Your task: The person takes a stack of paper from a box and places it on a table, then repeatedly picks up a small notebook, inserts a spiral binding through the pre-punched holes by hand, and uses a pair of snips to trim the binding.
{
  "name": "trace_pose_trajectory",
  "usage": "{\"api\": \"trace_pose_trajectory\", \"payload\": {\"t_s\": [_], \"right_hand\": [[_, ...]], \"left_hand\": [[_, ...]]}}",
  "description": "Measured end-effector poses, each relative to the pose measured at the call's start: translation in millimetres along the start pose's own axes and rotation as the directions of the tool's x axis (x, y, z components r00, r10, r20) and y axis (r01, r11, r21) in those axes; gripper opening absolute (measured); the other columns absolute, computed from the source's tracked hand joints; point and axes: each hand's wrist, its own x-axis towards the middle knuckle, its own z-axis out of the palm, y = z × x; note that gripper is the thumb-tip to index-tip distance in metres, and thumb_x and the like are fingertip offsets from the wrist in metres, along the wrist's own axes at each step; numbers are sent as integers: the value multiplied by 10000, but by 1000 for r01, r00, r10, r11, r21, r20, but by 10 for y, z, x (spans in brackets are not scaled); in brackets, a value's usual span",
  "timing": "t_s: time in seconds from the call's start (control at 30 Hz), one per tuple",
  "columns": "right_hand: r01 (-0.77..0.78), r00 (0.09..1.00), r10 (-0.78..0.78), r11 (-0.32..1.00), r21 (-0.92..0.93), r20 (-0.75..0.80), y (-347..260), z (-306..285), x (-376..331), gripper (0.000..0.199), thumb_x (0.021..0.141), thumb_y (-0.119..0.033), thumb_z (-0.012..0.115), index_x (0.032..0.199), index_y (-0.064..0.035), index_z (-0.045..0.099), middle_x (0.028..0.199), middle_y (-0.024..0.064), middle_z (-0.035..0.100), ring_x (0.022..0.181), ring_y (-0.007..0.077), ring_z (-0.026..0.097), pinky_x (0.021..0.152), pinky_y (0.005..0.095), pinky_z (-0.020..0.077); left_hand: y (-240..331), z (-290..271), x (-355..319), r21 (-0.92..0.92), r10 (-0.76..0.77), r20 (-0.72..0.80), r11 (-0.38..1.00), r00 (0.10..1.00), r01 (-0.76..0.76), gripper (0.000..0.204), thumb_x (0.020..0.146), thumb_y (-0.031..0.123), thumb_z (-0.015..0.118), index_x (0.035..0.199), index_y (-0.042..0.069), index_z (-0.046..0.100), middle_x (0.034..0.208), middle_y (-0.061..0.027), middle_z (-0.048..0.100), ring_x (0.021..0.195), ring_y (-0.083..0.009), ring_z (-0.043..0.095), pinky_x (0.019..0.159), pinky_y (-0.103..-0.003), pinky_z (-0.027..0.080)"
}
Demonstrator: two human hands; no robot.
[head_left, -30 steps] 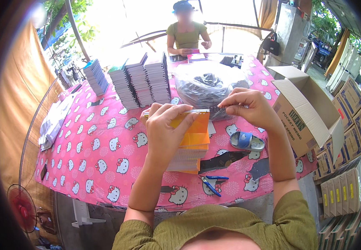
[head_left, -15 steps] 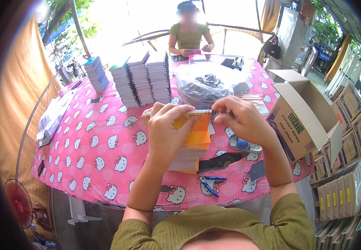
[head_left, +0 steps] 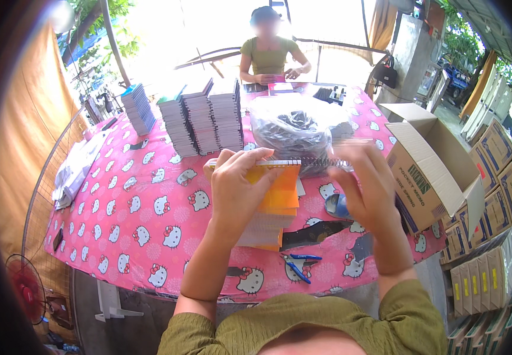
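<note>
My left hand (head_left: 236, 177) grips a small notepad (head_left: 288, 168) with an orange cover, thumb on the near face and fingers over the far side. A dark spiral coil (head_left: 318, 161) runs through the pad's top edge and sticks out to the right. My right hand (head_left: 365, 180) is at the coil's free end, its fingers smeared by motion; whether they touch the coil I cannot tell. Below the pad stands a stack of orange-covered pads (head_left: 265, 228). Blue-handled cutting pliers (head_left: 297, 267) lie on the table in front of it.
Stacks of bound notebooks (head_left: 199, 121) stand at the back left. A clear plastic bag (head_left: 291, 133) of dark coils lies ahead. An open cardboard box (head_left: 418, 177) is on the right, beside a blue roundish object (head_left: 337, 207). Across the pink table (head_left: 114, 201) sits another person (head_left: 269, 56).
My right hand has moved right, away from the pad's edge, and a long stretch of coil now shows beyond the pad. My left hand keeps its grip on the notepad.
</note>
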Motion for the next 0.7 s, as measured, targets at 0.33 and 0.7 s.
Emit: {"api": "trace_pose_trajectory", "payload": {"t_s": [0.33, 0.7], "right_hand": [[-484, 519, 756, 645, -591, 400, 1797, 394, -2382, 448, 709, -303, 741, 994, -9, 561, 880, 186, 646, 882, 354, 631, 776, 446, 501], [-564, 825, 409, 553, 613, 390, 1279, 366, -85, 478, 691, -59, 702, 1140, 18, 557, 968, 126, 646, 923, 204, 630, 714, 344, 559]], "left_hand": [[-11, -84, 24, 17, 16, 38, 1000, 999, -17, 270, 644, 167, 798, 875, 61, 705, 867, -48, 676, 845, -182, 606, 769, -321, 485], [-9, -72, 71, 24, 24, 57, 999, 998, -26, 229, 642, 175, 792, 801, 50, 685, 813, -65, 665, 811, -205, 616, 753, -331, 490]]}}
